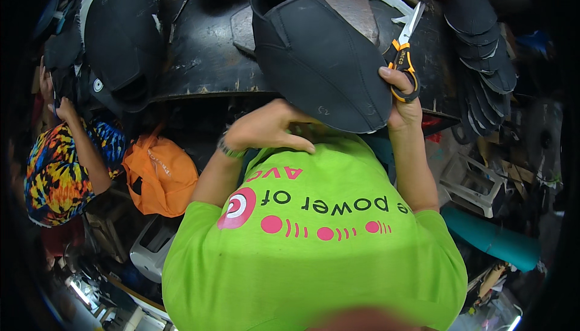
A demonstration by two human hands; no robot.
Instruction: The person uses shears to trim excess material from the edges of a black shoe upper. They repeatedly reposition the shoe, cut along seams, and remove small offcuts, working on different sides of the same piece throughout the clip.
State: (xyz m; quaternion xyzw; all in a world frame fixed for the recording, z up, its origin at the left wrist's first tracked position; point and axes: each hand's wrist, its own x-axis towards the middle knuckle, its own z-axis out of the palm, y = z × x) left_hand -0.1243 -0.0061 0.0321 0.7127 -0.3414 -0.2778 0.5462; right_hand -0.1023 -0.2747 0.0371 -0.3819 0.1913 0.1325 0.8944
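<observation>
A black shoe upper (326, 59), stitched along its panels and with faint chalk marks near its lower end, is held up above the table edge. My right hand (401, 104) grips its right side, the thumb on the edge. The same hand carries scissors (403, 59) with black and orange handles, blades pointing up. Below the upper's lower left edge is my left hand (275, 126), its thumb stretched out apart from the fingers. Those fingertips pass behind the upper and are partly hidden.
A dark worktable (205, 59) bears a worn flat board (241, 32) and fabric scraps. More black uppers lie stacked at right (483, 59); a large one is at left (121, 35). Beside me, a co-worker's hand (65, 110) holds a tool. An orange bag (160, 174) and stools (474, 180) stand below.
</observation>
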